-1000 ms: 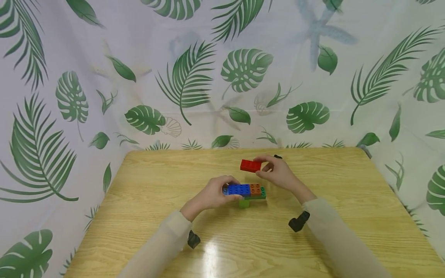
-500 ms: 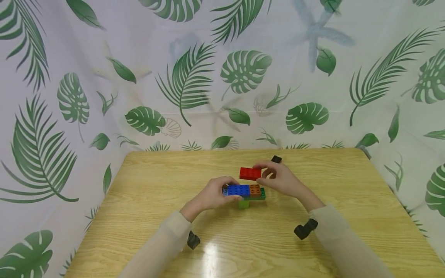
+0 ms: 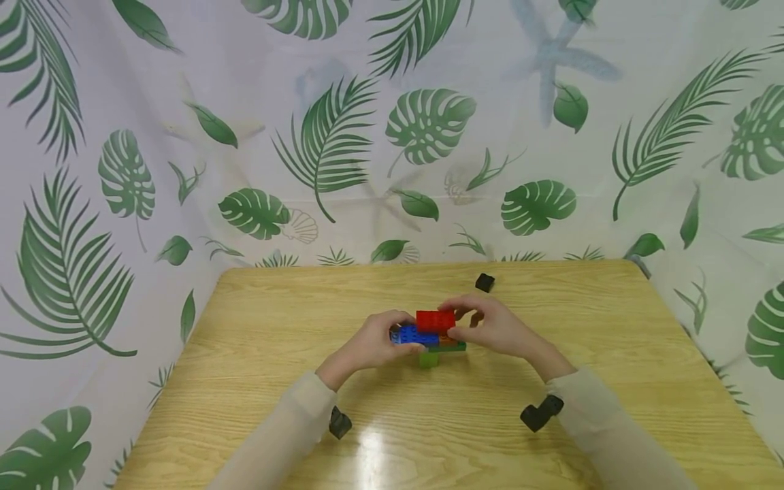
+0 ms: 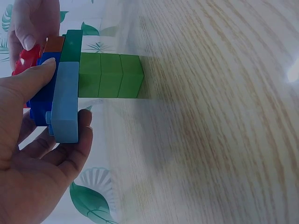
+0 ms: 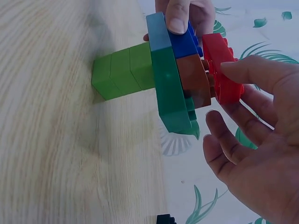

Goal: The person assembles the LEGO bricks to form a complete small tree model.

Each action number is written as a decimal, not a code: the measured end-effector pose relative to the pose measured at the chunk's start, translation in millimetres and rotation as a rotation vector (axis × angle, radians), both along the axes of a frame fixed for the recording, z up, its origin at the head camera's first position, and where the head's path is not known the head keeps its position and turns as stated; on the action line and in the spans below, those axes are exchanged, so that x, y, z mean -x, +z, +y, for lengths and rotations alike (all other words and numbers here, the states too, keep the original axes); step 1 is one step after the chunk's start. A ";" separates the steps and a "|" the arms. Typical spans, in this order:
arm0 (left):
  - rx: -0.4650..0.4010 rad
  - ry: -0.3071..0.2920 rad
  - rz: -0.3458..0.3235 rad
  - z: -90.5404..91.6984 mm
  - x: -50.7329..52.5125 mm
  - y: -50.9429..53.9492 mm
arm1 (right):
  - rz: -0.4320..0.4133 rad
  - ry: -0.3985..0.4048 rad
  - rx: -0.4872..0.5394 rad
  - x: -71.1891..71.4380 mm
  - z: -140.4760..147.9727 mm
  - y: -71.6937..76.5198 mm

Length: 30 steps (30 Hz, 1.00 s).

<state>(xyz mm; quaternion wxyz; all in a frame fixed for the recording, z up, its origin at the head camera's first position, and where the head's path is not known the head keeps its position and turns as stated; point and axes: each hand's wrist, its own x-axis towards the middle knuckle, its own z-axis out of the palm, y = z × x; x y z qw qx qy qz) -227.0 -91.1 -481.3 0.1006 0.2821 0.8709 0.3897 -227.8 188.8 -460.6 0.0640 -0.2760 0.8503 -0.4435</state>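
In the head view my right hand pinches a red toy brick by its right end, between thumb and fingers. The brick is right over the studs of a dark blue brick and an orange-brown brick; whether they touch I cannot tell. Those two sit on a light blue brick and a dark green brick. Below, a column of lime green bricks stands on the table. My left hand grips the build's left end, thumb on the dark blue brick, fingers behind and beneath the light blue one.
A small black brick lies on the wooden table behind the right hand. Leaf-printed cloth hangs behind the table and along its sides. Black devices are worn at both wrists.
My right hand has brought the red brick down and toward me, from behind the build to right over its top. The left hand keeps its grip in place.
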 end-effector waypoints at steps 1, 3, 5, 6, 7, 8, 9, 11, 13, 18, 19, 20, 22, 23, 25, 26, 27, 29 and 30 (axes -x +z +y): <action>-0.003 -0.001 0.002 -0.1 0.1 -0.1 | -0.004 0.008 0.004 -0.8 -0.9 0.2; -0.012 -0.004 0.007 -0.2 0.3 -0.4 | -0.014 0.017 0.004 -2.0 -2.5 0.2; -0.016 -0.006 0.013 -0.3 0.4 -0.8 | -0.022 0.024 0.009 -3.0 -3.8 0.3; -0.018 -0.005 0.015 -0.3 0.5 -1.0 | -0.023 0.027 0.010 -3.1 -4.2 0.2; -0.021 -0.006 0.014 -0.3 0.5 -1.0 | -0.022 0.027 0.009 -3.2 -4.7 -0.1; -0.023 -0.007 0.013 -0.3 0.5 -1.3 | -0.024 0.025 0.007 -3.4 -5.1 -0.3; -0.024 -0.008 0.012 -0.3 0.6 -1.6 | -0.022 0.027 0.008 -3.4 -5.5 -0.5; -0.023 -0.010 0.012 -0.2 0.7 -1.9 | -0.018 0.034 0.007 -3.7 -6.4 -0.8; -0.024 -0.012 0.011 -0.2 0.7 -1.5 | -0.018 0.038 0.006 -4.2 -7.4 -0.8; -0.020 -0.012 0.006 -0.1 -0.2 0.9 | -0.005 0.036 -0.001 -4.6 -7.9 -1.5; -0.020 -0.010 0.003 -0.1 -0.6 1.4 | 0.003 0.037 -0.003 -4.6 -8.0 -1.8; -0.019 -0.009 0.001 -0.1 -0.7 1.6 | 0.012 0.037 -0.006 -4.5 -8.1 -2.2; -0.020 -0.006 -0.004 0.0 -1.2 2.6 | 0.027 0.037 -0.010 -4.5 -8.6 -2.6; -0.020 -0.006 -0.004 0.2 -1.3 2.8 | 0.035 0.036 -0.012 -4.6 -8.6 -2.9; -0.023 -0.012 -0.002 0.5 -1.4 2.9 | 0.044 0.036 -0.013 -5.1 -8.4 -3.3; -0.025 -0.015 -0.002 0.8 -1.3 2.6 | 0.047 0.035 -0.015 -5.5 -8.1 -3.3; -0.028 -0.017 -0.002 1.0 -1.3 2.6 | 0.050 0.035 -0.016 -5.8 -7.9 -3.3; -0.033 -0.023 -0.001 1.3 -0.9 1.6 | 0.058 0.033 -0.023 -6.8 -7.4 -3.1; -0.035 -0.024 0.001 1.3 -0.7 1.0 | 0.063 0.034 -0.027 -7.2 -7.1 -3.0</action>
